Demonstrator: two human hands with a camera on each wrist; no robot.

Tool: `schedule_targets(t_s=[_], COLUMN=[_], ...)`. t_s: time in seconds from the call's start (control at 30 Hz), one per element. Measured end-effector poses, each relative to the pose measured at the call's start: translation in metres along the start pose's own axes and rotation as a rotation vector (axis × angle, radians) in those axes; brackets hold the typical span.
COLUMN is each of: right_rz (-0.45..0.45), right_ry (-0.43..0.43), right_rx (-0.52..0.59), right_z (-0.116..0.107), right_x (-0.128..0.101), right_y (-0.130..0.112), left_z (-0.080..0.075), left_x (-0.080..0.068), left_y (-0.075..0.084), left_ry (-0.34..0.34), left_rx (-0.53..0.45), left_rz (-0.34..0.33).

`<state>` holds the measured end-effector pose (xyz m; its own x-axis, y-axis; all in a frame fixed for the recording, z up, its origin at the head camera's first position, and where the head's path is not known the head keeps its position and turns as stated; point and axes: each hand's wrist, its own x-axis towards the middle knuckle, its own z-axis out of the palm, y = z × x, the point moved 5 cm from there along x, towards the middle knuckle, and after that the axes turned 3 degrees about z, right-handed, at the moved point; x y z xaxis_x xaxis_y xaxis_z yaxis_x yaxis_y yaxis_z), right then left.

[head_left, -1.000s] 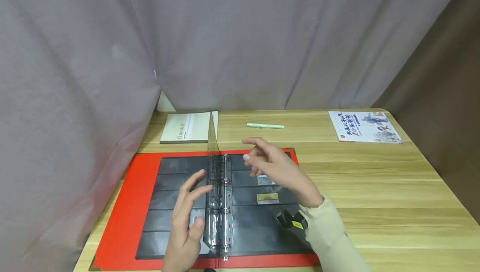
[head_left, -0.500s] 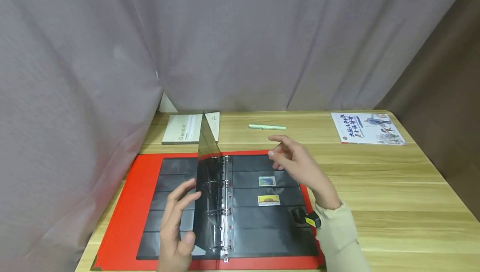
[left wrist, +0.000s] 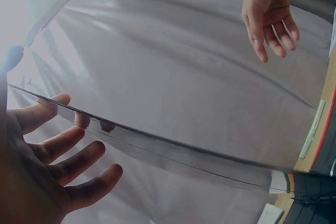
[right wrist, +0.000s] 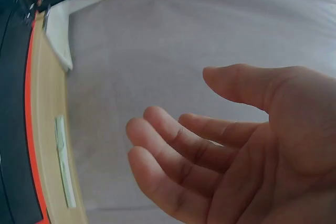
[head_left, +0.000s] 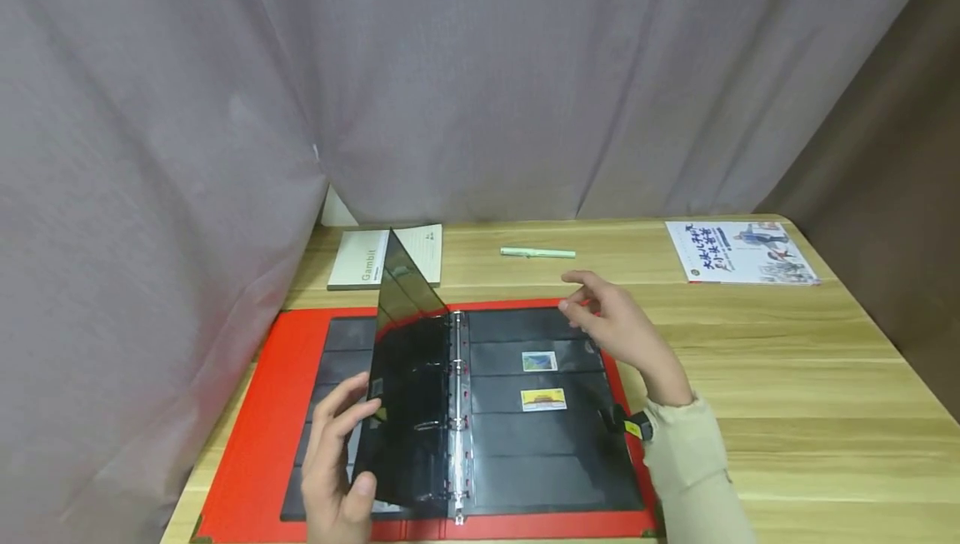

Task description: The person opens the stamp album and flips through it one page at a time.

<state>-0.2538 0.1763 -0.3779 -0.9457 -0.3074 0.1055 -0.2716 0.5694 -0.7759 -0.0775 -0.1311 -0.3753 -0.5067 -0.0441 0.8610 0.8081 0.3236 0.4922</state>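
Left hand (head_left: 333, 469) is at the near-left of the red binder (head_left: 247, 411), fingers spread and nearly straight, tips and thumb against the free edge of a dark stock page (head_left: 405, 411). No clamp: it props the leaf rather than pinching it. In the left wrist view the leaf's edge runs across the fingertips (left wrist: 62, 99), which fits a support hold.

The page stands tilted, leaning left off the ring spine (head_left: 457, 419), far corner high above the notebook (head_left: 367, 259). It stays up only because the rings hinge it on one side and the fingers carry the other.

Right of the rings the next page lies flat, with two stamps (head_left: 542, 379) tucked in its strips, one above the other, so they stay put while the leaf stands over them.

Right hand (head_left: 618, 329) hovers over the binder's far-right corner, fingers apart and relaxed, holding nothing; its wrist view shows an empty palm (right wrist: 262, 161). Likely parked clear of the leaf's arc.

Green pen (head_left: 537, 252) and a printed booklet (head_left: 738, 252) lie at the back of the worktop (head_left: 787, 377), well apart from the binder.
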Motion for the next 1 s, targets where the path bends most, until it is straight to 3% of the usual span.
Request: schedule_targets(t_s=[0.23,0.4,0.73,1.0], right_rz=[0.031,0.044,0.118,0.151], right_ry=[-0.014,-0.056,-0.129,-0.124], right_rx=[-0.065,-0.076,-0.067,-0.108], right_z=[0.002,0.01,0.024,0.028], right_x=[0.004,0.009,0.016,0.02], right_y=[0.01,0.014,0.028,0.041], left_z=[-0.007,-0.016,-0.028,-0.037], left_x=[-0.004,-0.007,-0.016,-0.024], left_y=[-0.004,-0.009,-0.013,-0.016], left_ry=[0.098,0.143,0.207,0.216], left_rx=[-0.052,-0.029,0.016,0.053], left_rz=[-0.015,-0.078,-0.147,-0.176])
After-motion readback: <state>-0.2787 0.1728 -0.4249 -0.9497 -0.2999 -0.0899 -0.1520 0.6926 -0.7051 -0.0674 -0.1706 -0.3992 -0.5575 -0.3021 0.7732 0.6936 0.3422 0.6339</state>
